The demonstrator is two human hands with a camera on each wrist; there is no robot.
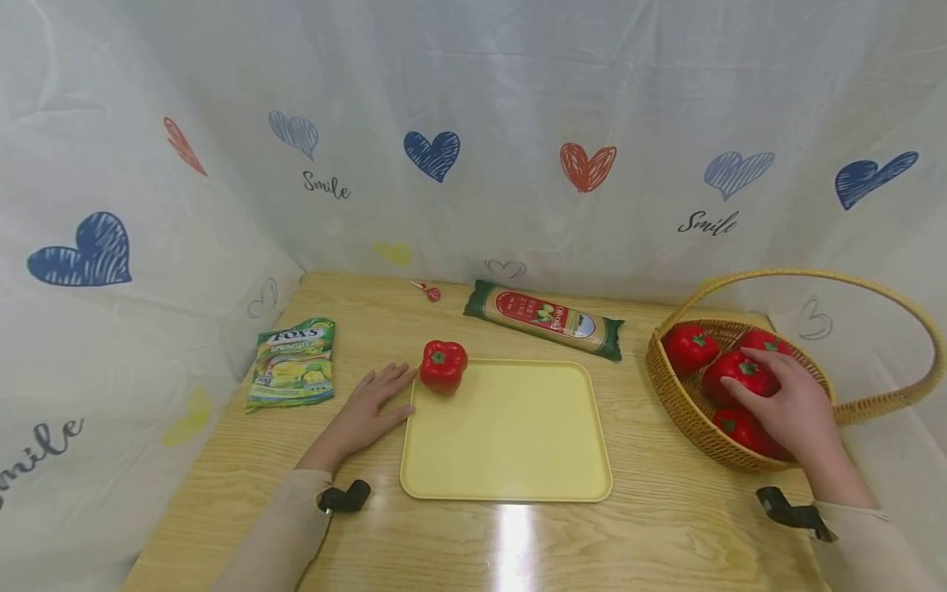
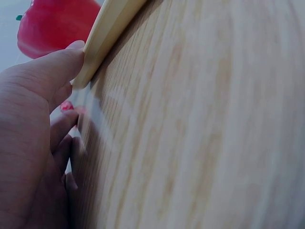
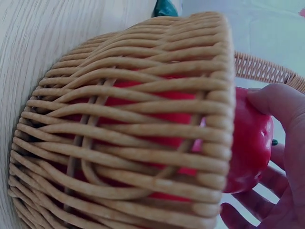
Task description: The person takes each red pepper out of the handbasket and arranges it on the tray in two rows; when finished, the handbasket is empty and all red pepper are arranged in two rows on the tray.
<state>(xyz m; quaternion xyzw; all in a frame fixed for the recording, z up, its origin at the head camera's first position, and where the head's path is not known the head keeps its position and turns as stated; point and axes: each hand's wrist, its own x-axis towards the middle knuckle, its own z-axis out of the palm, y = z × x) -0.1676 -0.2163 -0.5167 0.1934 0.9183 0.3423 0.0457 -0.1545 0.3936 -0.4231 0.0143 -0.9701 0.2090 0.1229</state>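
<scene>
My left hand (image 1: 372, 413) rests on the table with its fingers extended, the thumb touching the left edge of a yellow tray (image 1: 510, 436). A red bell pepper (image 1: 442, 376) stands on the tray's upper left corner, near those fingertips. At the right, my right hand (image 1: 802, 404) reaches into a wicker basket (image 1: 682, 418) and grips a red bell pepper (image 1: 731, 378) between thumb and fingers. Several other red peppers (image 1: 690, 349) lie around it in the basket. From the right wrist view, the held pepper (image 3: 250, 148) shows above the basket rim, thumb on its side.
A green candy bag (image 1: 293, 366) lies on the left of the table. Toward the back are a lollipop (image 1: 431, 293) and a long pasta packet (image 1: 543, 319). The basket's tall handle (image 1: 921, 329) arches on the right. A white curtain with printed hearts hangs behind.
</scene>
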